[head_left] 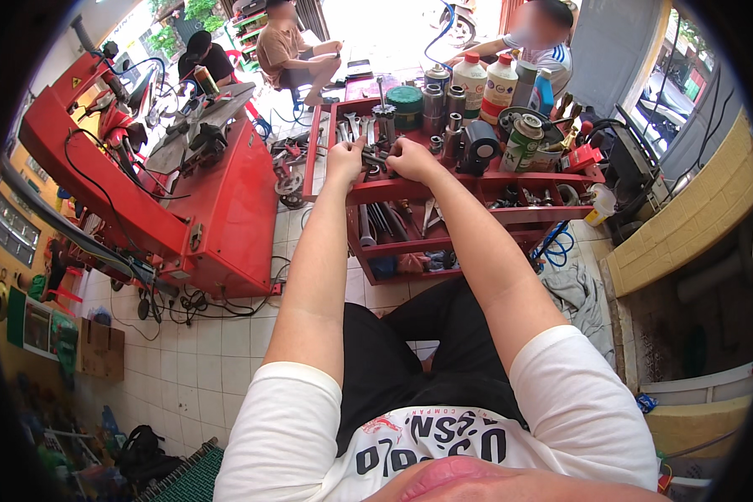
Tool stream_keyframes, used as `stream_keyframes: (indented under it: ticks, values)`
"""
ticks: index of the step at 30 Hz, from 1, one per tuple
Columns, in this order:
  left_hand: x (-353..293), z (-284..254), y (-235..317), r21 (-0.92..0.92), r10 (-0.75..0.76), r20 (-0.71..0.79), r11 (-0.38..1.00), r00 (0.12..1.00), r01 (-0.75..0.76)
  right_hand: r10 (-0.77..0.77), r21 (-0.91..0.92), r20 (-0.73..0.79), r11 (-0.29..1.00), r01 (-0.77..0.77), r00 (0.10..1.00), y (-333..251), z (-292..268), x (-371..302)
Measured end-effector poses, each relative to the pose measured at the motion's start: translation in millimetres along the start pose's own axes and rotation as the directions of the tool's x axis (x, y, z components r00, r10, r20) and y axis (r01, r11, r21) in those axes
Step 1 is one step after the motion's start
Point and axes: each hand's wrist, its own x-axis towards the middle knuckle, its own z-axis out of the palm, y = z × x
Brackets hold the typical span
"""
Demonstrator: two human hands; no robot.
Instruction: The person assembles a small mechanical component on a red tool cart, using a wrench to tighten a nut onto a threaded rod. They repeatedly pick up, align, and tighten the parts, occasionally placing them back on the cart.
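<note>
Both hands worked over the top tray of a red metal tool cart, near its front rim, with twelve o'clock taken as the top edge of the view. The left hand had its fingers drawn together near the thumb, and the right hand was curled, its knuckles up. A small dark metal piece lay in the narrow gap between them, at three o'clock from the left fingers and nine o'clock from the right ones. It sat just beside both sets of fingertips; whether either hand gripped it or only touched it, I could not tell.

Several silver metal wrenches lay just beyond the left hand, between twelve and one o'clock. An upright steel tool with a toothed round top stood at eleven o'clock from the right hand, and a round dark-green lidded tub at twelve. At three o'clock from that hand rested a black round-faced power tool, with a green-and-white metal spray can farther along. Two white plastic bottles with red caps stood toward one o'clock.
</note>
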Motion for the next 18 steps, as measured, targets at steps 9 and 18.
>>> stream_keyframes:
  ticks: [9,18]
  values:
    - [4.3,2.0,-4.0,0.043,-0.005,-0.016,0.999,1.000,0.006,0.014,-0.020,0.058,1.000,-0.013,0.998,-3.1,-5.4,-1.2]
    - [5.6,2.3,-0.1,0.150,-0.069,0.010,0.986,0.998,0.067,0.027,-0.030,0.027,0.999,-0.027,0.999,-5.6,-7.6,-2.1]
